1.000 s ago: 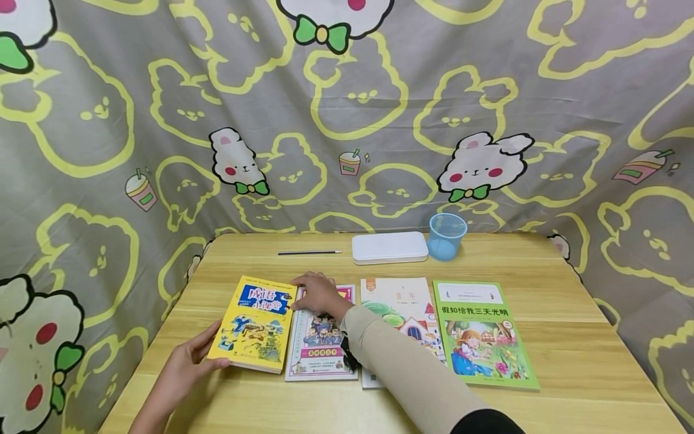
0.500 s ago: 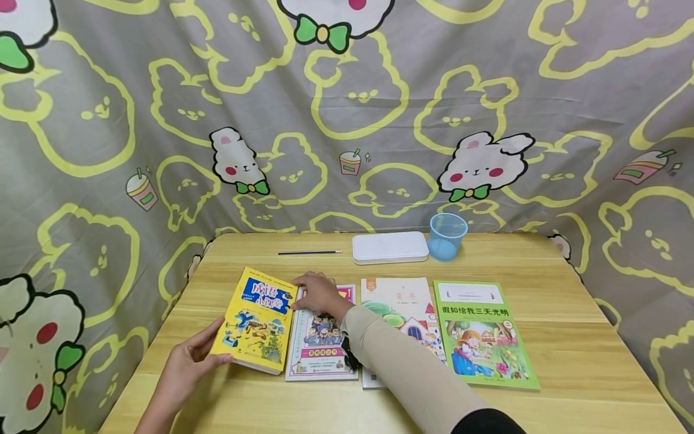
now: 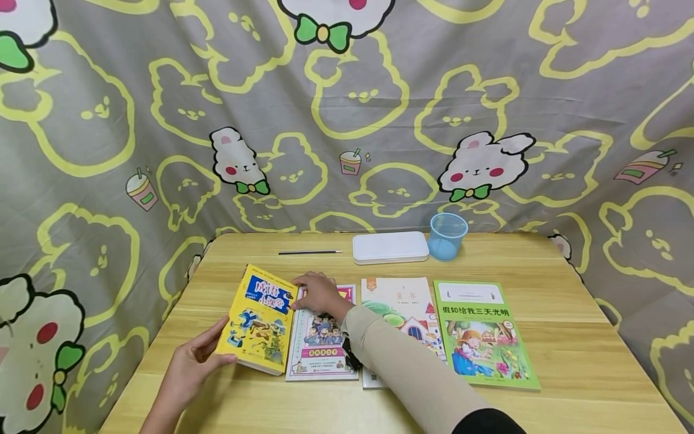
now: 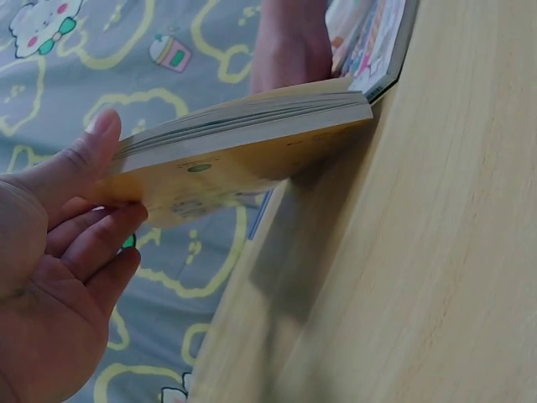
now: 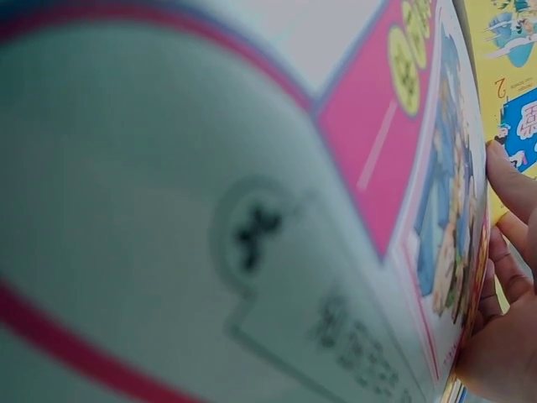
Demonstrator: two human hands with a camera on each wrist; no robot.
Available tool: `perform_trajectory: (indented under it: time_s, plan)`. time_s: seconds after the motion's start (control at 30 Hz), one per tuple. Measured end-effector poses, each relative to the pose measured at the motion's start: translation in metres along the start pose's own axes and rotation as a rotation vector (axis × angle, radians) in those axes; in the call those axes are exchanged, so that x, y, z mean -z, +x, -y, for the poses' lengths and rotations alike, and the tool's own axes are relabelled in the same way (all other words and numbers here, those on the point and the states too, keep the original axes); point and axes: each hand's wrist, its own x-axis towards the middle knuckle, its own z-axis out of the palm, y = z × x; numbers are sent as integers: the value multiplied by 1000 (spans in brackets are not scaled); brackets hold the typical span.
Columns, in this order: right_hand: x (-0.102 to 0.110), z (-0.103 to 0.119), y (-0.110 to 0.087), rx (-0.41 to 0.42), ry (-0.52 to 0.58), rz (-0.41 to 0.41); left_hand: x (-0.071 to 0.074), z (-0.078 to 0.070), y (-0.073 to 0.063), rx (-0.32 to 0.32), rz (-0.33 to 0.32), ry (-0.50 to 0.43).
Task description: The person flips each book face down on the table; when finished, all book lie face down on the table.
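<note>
Compared with a second ago, the left side of the yellow book (image 3: 260,325) has come up higher, and the left hand (image 3: 187,371) has shifted a little upward and inward with it. Meanwhile the right hand (image 3: 322,295) looks to be in the same spot.

From where I stand, the yellow book sits at the left end of a row on the tabletop (image 3: 569,337), tilted, its left side raised and its right side low, next to the pink-bordered book (image 3: 322,364). I can't tell whether that low edge touches the wood.

Thumb above and fingers beneath, the left hand grips the near left corner; the right hand holds the upper right edge, fingers bent. Its sleeve (image 3: 406,361) crosses the melon-cover book (image 3: 393,313); the green book (image 3: 488,337) lies farther right.

I'd judge it a thick paperback, fairly light but with some heft, bendy at the covers and perhaps slick on the front. Some pages gap apart at the open side, so a loose pinch might let them fan. Opposite edges, with the whole thickness caught between thumb and fingers, seem the safest hold.
</note>
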Motion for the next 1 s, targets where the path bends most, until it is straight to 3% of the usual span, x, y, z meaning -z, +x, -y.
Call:
perform_trajectory:
  time_s: [0.63, 1.0]
  plan:
    - [10, 11, 0, 15, 38, 26, -4, -12, -1, -69, 1, 74]
    - [22, 29, 4, 64, 258, 62, -7, -14, -1, -167, 7, 125]
